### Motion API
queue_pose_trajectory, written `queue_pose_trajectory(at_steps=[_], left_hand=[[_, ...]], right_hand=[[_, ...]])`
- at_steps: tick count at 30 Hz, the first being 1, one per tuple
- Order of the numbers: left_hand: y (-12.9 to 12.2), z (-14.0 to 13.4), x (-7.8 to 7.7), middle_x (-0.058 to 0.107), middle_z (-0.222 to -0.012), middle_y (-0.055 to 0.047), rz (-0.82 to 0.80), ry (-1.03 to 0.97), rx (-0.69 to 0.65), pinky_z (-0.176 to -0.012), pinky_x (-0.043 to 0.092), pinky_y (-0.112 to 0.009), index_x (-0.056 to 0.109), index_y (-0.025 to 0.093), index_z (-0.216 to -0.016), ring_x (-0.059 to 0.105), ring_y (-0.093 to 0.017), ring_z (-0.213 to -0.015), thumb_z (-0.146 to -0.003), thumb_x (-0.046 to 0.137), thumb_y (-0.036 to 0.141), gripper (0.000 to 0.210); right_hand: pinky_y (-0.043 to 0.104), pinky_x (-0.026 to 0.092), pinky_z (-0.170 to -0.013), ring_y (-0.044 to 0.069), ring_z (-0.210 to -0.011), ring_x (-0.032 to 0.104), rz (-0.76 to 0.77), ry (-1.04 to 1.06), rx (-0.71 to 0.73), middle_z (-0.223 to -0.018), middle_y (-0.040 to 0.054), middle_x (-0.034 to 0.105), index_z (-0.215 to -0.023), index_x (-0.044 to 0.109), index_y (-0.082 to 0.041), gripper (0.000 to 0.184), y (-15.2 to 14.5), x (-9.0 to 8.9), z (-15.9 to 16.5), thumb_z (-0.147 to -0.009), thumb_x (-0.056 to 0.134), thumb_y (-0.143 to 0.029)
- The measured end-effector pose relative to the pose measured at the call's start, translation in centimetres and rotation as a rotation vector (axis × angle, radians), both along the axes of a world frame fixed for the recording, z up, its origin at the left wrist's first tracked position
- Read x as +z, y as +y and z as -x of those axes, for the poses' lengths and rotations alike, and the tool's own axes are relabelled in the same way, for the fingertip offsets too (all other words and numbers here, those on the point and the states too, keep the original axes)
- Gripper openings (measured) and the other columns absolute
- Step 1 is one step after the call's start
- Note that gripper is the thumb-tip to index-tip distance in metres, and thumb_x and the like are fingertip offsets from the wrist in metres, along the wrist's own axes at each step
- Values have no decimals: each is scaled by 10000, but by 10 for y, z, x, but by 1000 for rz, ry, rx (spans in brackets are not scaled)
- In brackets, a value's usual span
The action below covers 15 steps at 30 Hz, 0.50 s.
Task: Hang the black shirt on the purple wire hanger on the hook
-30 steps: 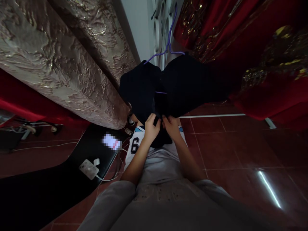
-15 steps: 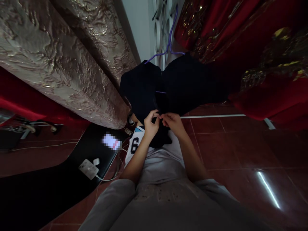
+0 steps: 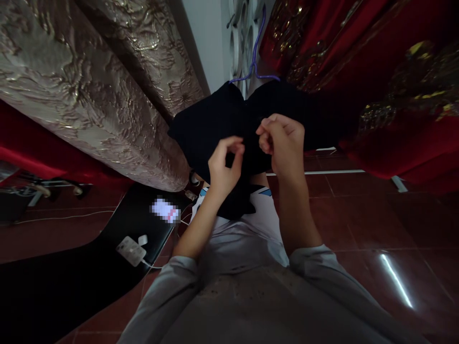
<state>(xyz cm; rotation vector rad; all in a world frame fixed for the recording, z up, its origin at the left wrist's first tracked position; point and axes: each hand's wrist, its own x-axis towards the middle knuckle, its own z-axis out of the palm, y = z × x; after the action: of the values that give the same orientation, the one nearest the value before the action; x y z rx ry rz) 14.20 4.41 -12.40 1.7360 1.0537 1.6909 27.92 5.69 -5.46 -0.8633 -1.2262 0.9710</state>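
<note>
A dark, nearly black garment [image 3: 211,124] hangs from a purple clothes hanger [image 3: 254,69], and its lower end lies over my lap. My left hand [image 3: 224,165] is in front of the garment's middle, thumb and forefinger curled into a pinch. Higher and to the right, my right hand [image 3: 287,138] is closed, its thumb pressed against bent fingers. The two hands are apart. Anything between the fingertips of either hand is too small or dark to make out.
Left of me, a black bench [image 3: 118,229] bears a lit phone [image 3: 165,210], a second phone [image 3: 131,251] with a white cable, and a small white case [image 3: 142,240]. Textured beige fabric [image 3: 107,95] hangs at left, red fabric with gold decoration [image 3: 394,119] at right. Red tiles [image 3: 344,220] cover the floor.
My hands, close together low on the garment before, have moved apart. The right one rose up and to the right, the left one slightly up. The garment's upper part shifted and spread.
</note>
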Motion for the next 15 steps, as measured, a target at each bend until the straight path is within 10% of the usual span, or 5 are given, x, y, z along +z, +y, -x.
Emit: queue_pose_trajectory(at_steps=[5,10,15], left_hand=[[18,-3,55,615,-1002,-42,120,-165,-64,-943,568,-424,664,193,-1007,651,-277,-1157,-964,681,207,48],[12,2,64,607,-964,-33,29,-69,-7,-1009,529,-430,663,174,-949,639,-259,-1138,-959,698,222,61],[48,53,58,583,-1107,-41,-257,-143,363,-1122,419,-331,613,159,-1085,567,-147,-1149,-1054,564,275,130]], right_hand=[[173,309,-474,36,-457,392,-76,-97,-56,-548,-63,426,-716,545,-196,327,-1,3,4,-980,616,-375],[211,287,-497,50,-492,397,-7,-197,-181,-566,-45,460,-683,551,-185,305,10,-48,5,-943,617,-328],[245,236,-484,65,-486,349,82,-261,-167,-533,-41,429,-623,513,-189,333,6,-85,11,-912,603,-328]])
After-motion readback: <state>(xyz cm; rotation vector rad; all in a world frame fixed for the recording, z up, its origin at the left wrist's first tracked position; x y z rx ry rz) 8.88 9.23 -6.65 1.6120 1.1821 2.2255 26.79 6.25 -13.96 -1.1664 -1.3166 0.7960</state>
